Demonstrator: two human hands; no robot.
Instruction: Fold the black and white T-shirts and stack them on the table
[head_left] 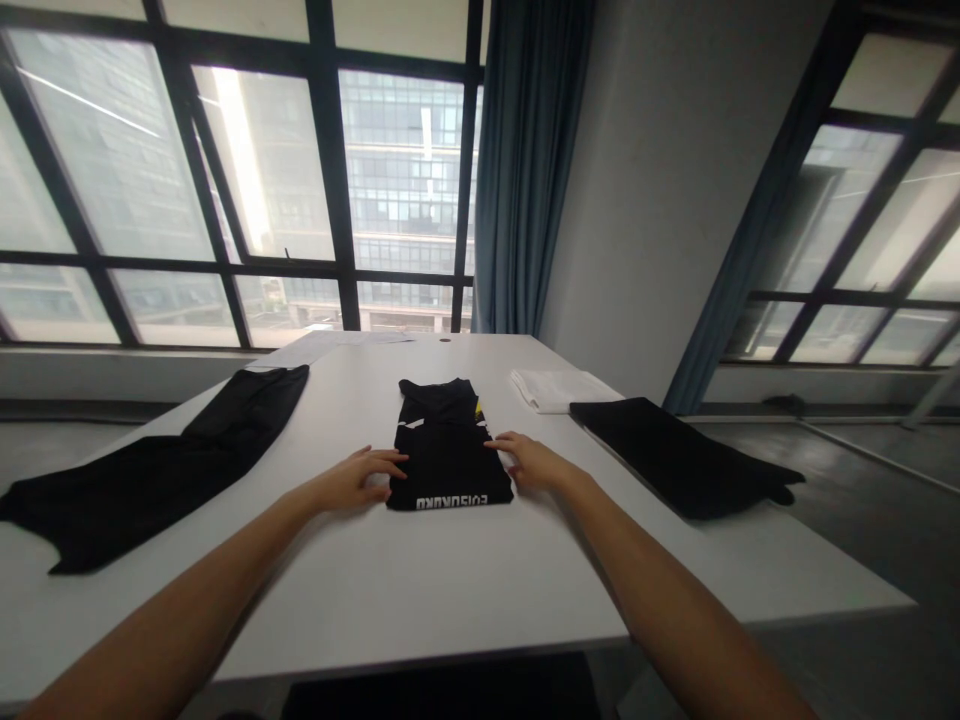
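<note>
A black folded garment [446, 455] lies flat on the white table, with white lettering along its near edge and white and yellow marks farther up. My left hand [358, 480] rests at its left edge, fingers apart and fingertips touching the fabric. At the right edge is my right hand [529, 462], its fingers spread, with the fingertips on the cloth. Neither hand grips anything.
Another black garment [172, 460] is spread along the table's left side. A white folded cloth [562, 388] and a black folded garment [675, 455] lie at the right, the black one reaching past the table edge [840, 595]. Papers [315, 345] lie at the far left.
</note>
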